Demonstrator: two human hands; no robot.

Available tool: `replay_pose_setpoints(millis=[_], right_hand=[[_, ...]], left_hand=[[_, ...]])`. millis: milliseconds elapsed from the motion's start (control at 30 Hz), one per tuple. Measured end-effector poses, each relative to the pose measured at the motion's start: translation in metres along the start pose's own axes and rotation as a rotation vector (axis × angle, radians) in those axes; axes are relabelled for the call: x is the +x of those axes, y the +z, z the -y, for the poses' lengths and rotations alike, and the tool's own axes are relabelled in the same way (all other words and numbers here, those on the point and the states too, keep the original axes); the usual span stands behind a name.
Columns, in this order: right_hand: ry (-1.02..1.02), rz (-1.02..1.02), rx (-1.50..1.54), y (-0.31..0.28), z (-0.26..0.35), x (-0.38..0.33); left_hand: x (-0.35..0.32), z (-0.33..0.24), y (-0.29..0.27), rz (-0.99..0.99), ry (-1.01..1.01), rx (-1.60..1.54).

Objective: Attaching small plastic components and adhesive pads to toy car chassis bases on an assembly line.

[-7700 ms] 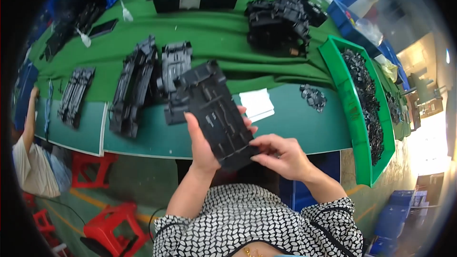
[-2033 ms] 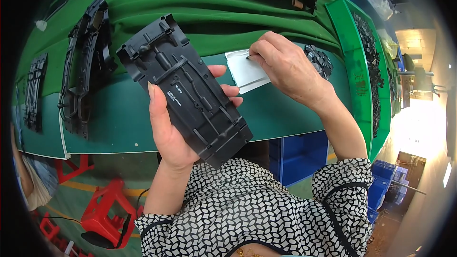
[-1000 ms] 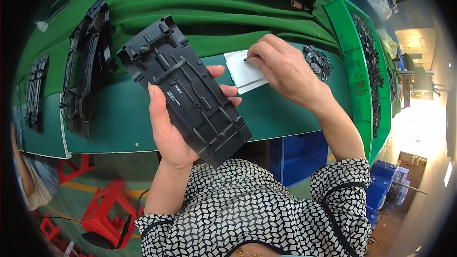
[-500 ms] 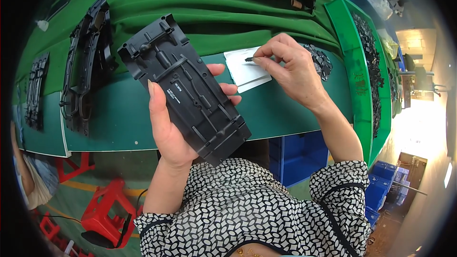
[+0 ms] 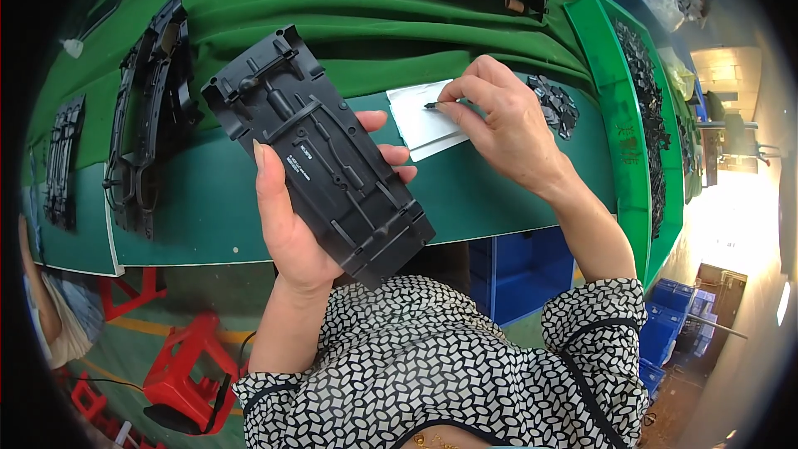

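Observation:
A long black moulded plastic chassis plate is tilted up in my left hand. My thumb lies along its left edge and the fingertips wrap round its right edge. Between thumb and forefinger, my right hand pinches a small black part. That part is over a white sheet or pad lying on the green table; whether it touches the sheet I cannot tell. Just right of my right hand lies a pile of small black parts.
A green bin full of black pieces stands at the right. Black moulded assemblies rest at the left, with more at the back on green cloth. Below the table edge are a blue crate and a red stool. Another person's arm shows far left.
My right hand has shifted slightly left with the small black part, over the white sheet. The chassis plate in my left hand has hardly moved.

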State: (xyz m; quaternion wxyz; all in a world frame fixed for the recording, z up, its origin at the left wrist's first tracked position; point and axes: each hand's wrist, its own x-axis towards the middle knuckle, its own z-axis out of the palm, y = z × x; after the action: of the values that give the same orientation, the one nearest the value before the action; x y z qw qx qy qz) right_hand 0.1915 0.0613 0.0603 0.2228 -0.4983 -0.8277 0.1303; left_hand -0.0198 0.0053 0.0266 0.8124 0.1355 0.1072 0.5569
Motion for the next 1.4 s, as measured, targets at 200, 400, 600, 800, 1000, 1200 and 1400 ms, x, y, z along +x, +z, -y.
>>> replay_pose_setpoints(millis=[200, 400, 600, 800, 1000, 1200, 1400], right_hand=[[-0.062, 0.022, -0.067, 0.000, 0.001, 0.003], [0.078, 0.039, 0.048, -0.003, 0.003, -0.001], [0.012, 0.026, 0.005, 0.001, 0.002, -0.001], [-0.014, -0.009, -0.039, -0.001, 0.001, -0.002], [-0.049, -0.003, -0.071, 0.002, -0.001, -0.002], [-0.058, -0.027, -0.059, 0.003, -0.003, -0.003], [0.047, -0.081, 0.108, -0.003, 0.006, -0.004]], left_hand=[[0.001, 0.000, 0.000, -0.005, 0.005, 0.001], [0.000, 0.000, 0.002, -0.016, 0.007, 0.004], [0.001, 0.002, 0.003, -0.016, 0.033, -0.034], [0.002, 0.003, 0.007, -0.021, 0.056, -0.112], [0.002, 0.003, 0.006, 0.015, 0.081, 0.025], [0.002, 0.002, 0.006, 0.043, 0.079, 0.028], [0.000, 0.002, 0.008, 0.037, 0.077, -0.008]])
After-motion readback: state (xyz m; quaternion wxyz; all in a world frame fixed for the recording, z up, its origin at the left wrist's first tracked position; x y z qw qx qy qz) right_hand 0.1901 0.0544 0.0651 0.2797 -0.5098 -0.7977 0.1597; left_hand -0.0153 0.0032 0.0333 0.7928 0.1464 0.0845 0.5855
